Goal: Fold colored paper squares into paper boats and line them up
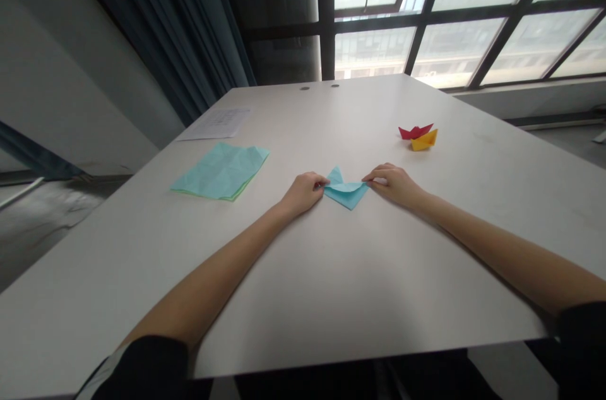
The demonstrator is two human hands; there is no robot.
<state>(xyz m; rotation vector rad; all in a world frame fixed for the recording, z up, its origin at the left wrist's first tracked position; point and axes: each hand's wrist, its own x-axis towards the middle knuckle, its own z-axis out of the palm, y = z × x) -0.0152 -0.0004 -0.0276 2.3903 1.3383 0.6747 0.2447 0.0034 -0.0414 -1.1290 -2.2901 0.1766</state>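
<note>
A folded sheet of light blue origami paper (349, 195) rests on the white table in front of me. One point of it faces me, a small peak rises at its back left, and a flap curves across its middle. My left hand (305, 192) pinches its left corner between thumb and fingers. At the opposite corner, my right hand (394, 184) grips the paper in the same way. Both forearms lie along the tabletop.
A stack of creased light blue and green paper (222, 170) lies to the left. Behind it is a printed sheet (216, 123). Red (416, 132) and yellow (425, 141) folded paper boats sit at the right on the table (303, 286). Windows and a curtain stand beyond.
</note>
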